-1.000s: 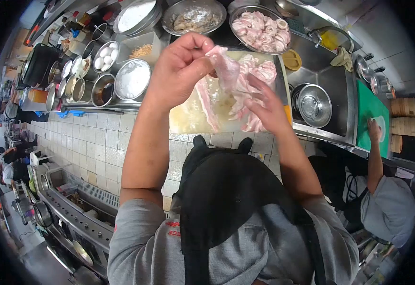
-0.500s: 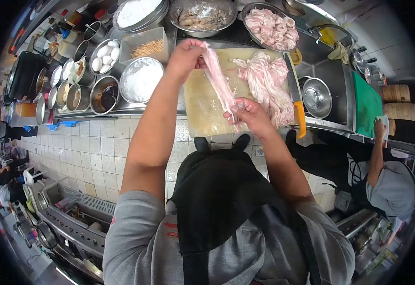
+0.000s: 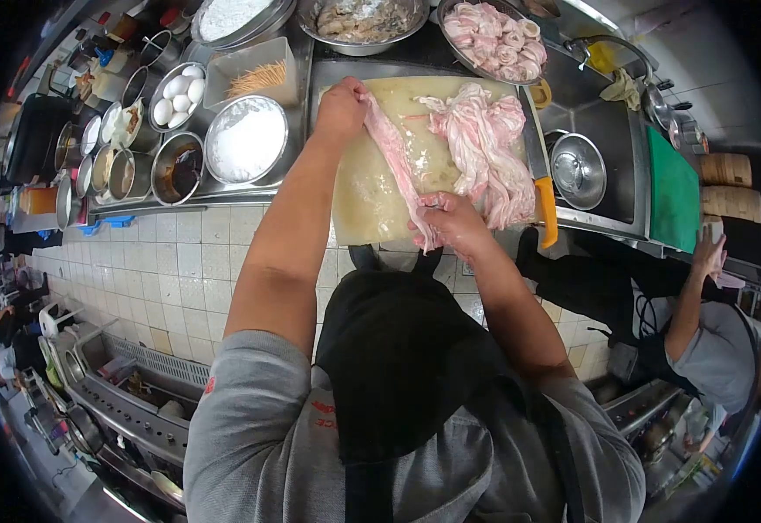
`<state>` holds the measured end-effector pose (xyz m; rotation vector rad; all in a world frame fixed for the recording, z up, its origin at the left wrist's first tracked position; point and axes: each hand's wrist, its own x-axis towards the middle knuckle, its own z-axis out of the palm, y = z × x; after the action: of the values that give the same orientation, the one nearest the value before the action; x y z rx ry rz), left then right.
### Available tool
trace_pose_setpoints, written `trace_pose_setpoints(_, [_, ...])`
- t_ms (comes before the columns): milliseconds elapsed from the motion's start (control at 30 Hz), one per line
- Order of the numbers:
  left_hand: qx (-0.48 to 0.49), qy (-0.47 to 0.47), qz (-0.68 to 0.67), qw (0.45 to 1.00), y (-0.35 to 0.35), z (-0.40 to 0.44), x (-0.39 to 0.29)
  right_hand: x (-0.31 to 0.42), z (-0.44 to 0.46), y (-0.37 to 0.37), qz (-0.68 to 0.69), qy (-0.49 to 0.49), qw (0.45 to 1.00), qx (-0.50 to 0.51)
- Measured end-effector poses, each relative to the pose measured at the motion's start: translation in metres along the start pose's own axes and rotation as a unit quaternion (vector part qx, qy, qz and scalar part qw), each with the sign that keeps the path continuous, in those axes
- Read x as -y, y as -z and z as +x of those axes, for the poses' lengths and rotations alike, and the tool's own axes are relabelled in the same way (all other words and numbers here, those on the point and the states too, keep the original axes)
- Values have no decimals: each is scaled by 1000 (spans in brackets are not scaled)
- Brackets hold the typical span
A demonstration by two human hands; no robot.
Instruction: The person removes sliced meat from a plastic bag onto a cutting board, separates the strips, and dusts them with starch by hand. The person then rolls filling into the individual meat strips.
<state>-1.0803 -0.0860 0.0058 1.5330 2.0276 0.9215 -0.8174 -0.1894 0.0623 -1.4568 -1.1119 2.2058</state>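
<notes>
A long, thin strip of pale pink raw meat [image 3: 391, 155] stretches slantwise over the cutting board [image 3: 358, 196]. My left hand [image 3: 343, 106] pinches its far end near the board's upper left. At the near end, my right hand [image 3: 453, 224] grips the strip, and a short tail hangs past its fingers at the board's front edge. To the right of the strip lies a heap of similar raw meat strips [image 3: 485, 152]. Beside that heap, along the board's right side, rests a knife with an orange handle [image 3: 546, 212].
Behind the board are a bowl of floured pieces [image 3: 367, 22] and a colander of rolled meat [image 3: 493, 42]. Left are a bowl of white powder [image 3: 246, 139], toothpicks [image 3: 257, 78] and eggs [image 3: 178, 96]. A sink holds a metal bowl [image 3: 578, 171]. A co-worker [image 3: 703, 340] stands right.
The strip, held up between both hands before, is now lower and laid out along the board. My left hand has moved slightly left. The co-worker's hand at right has moved down.
</notes>
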Motion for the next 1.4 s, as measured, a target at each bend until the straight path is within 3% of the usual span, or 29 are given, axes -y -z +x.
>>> trace_pose_setpoints(267, [-68, 58, 35, 995, -9, 4, 1, -17, -8, 26, 24, -32, 996, 80])
trace_pose_setpoints(467, [-171, 33, 54, 983, -8, -42, -26, -24, -24, 36, 18, -49, 993, 104])
trace_pose_setpoints(533, [-209, -78, 118, 968, -16, -73, -35, -27, -27, 41, 18, -42, 992, 114])
trace_pose_setpoints(667, [-34, -73, 286, 955, -42, -151, -53, -30, -27, 53, 12, -23, 989, 148])
trace_pose_setpoints(700, [-37, -73, 287, 954, -43, -164, -59, -31, -27, 56, 10, -21, 989, 149])
trace_pose_setpoints(800, [-21, -66, 248, 966, -45, -194, -74, -33, -32, 65, -1, -24, 989, 147])
trace_pose_setpoints(933, [29, -113, 192, 974, -35, -230, -82, -40, -41, 76, 4, -35, 993, 113])
trace_pose_setpoints(1000, [98, -174, 102, 974, -19, -247, -80, -38, -49, 83, -3, -40, 994, 102])
trace_pose_setpoints(1067, [78, -177, 63, 979, 4, -264, -72, -30, -62, 83, -140, -28, 989, 29])
trace_pose_setpoints(1133, [54, -111, -46, 991, 31, -282, -50, -23, -70, 86, -240, -9, 970, -22])
trace_pose_setpoints(1233, [-19, -38, -8, 999, 73, -313, 7, -4, -76, 78, -297, 77, 950, -56])
trace_pose_setpoints(1267, [-48, -12, -3, 999, 85, -326, 29, 4, -74, 64, -298, 82, 949, -56])
trace_pose_setpoints(1333, [-99, 39, -6, 994, 101, -355, 79, 29, -66, 31, -398, 217, 886, -93])
trace_pose_setpoints(1400, [-132, 123, -30, 983, 114, -387, 122, 66, -71, -38, -379, 244, 891, -62])
